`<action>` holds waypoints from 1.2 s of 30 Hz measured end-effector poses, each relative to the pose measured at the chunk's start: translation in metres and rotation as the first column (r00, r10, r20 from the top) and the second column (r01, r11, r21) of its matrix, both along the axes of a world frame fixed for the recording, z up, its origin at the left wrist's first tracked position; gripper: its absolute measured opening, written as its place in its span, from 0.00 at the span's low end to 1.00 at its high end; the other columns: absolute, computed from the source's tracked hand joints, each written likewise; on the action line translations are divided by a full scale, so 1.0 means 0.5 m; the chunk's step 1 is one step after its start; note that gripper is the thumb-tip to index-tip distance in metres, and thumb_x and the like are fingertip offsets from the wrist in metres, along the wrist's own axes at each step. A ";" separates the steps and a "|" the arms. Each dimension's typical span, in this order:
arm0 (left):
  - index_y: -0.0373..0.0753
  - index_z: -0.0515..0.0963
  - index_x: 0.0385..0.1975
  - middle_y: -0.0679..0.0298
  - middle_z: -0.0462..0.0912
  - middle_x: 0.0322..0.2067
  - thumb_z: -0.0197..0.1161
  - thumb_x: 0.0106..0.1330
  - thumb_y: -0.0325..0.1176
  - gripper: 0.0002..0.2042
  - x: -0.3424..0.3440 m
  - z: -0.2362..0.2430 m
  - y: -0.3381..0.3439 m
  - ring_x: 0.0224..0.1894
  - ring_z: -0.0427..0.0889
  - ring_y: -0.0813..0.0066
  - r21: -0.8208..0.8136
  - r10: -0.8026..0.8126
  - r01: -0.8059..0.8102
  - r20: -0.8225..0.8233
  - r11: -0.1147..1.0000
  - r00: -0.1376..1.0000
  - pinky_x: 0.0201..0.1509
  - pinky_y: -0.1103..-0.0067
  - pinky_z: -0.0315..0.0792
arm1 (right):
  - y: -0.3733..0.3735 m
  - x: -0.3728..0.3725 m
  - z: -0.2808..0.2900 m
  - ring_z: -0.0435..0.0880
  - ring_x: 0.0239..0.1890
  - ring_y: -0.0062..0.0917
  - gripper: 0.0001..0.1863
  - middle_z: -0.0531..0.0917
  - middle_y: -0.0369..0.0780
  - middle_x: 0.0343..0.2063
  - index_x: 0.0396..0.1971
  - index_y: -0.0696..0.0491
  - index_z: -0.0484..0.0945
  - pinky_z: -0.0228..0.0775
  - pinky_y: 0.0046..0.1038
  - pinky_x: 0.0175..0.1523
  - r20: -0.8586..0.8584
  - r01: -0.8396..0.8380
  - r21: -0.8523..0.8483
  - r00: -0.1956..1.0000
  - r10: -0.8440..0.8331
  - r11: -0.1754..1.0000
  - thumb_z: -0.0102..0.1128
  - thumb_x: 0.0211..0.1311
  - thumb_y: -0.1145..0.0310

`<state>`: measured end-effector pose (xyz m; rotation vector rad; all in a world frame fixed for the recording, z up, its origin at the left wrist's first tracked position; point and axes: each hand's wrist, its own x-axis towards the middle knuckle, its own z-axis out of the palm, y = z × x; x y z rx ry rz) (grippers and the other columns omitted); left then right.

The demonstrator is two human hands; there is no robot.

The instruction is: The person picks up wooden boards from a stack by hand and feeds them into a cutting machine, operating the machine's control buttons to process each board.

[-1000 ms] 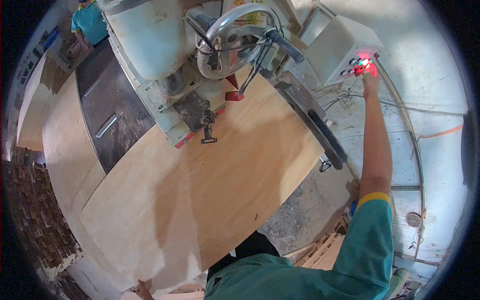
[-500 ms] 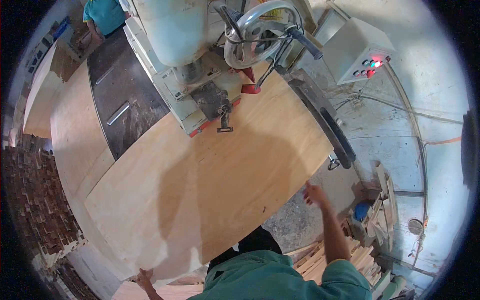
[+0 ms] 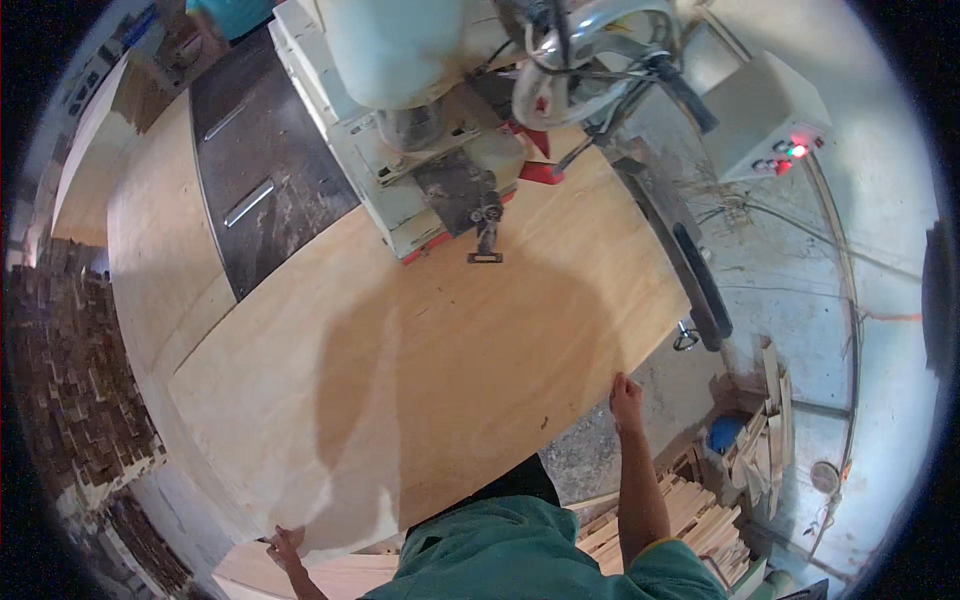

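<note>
Gripping the near edge of a pale plywood sheet (image 3: 450,370), the right hand (image 3: 625,400) has its fingers curled in against the wood at the right. The left hand (image 3: 287,548) touches the same sheet near its lower left corner — how tightly its fingers close under the edge, I cannot tell. The sheet lies between the person and a machine head (image 3: 390,50), partly beneath it, with a shadow over its middle. Beyond its far left side is a dark tabletop (image 3: 265,150); past its right end runs a black bar (image 3: 700,285). A curved metal handle (image 3: 540,95) stands beside the head, and a control box (image 3: 765,115) glows red farther right. Wood strips (image 3: 650,525) lie low on the right, near the person's sleeve (image 3: 675,575).
</note>
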<state>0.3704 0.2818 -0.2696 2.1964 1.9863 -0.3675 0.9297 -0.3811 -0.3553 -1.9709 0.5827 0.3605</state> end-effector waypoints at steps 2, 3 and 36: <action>0.28 0.73 0.40 0.48 0.79 0.38 0.67 0.55 0.61 0.35 0.016 -0.016 0.008 0.41 0.79 0.58 0.043 0.200 -0.217 0.251 0.975 0.947 0.44 0.64 0.74 | 0.038 0.015 0.056 0.61 0.12 0.13 0.25 0.65 0.28 0.12 0.18 0.51 0.70 0.51 0.21 0.17 -0.022 0.037 0.091 0.999 -0.035 0.995 0.47 0.72 0.49; 0.27 0.71 0.44 0.46 0.79 0.39 0.67 0.52 0.65 0.39 0.043 -0.028 0.016 0.43 0.80 0.55 -0.305 0.339 -0.164 0.713 0.938 0.613 0.46 0.63 0.75 | 0.048 0.027 0.071 0.61 0.12 0.13 0.25 0.65 0.27 0.12 0.18 0.50 0.70 0.51 0.21 0.17 0.020 0.014 -0.035 1.000 -0.013 0.999 0.47 0.72 0.49; 0.41 0.70 0.59 0.49 0.60 0.65 0.71 0.52 0.50 0.35 1.021 0.086 -0.315 0.65 0.57 0.44 0.314 -0.853 0.840 0.439 0.442 0.284 0.67 0.57 0.56 | 0.344 0.439 0.076 0.81 0.18 0.26 0.20 0.82 0.42 0.21 0.29 0.60 0.78 0.73 0.25 0.22 -0.062 -0.129 0.292 0.986 0.154 0.948 0.56 0.68 0.56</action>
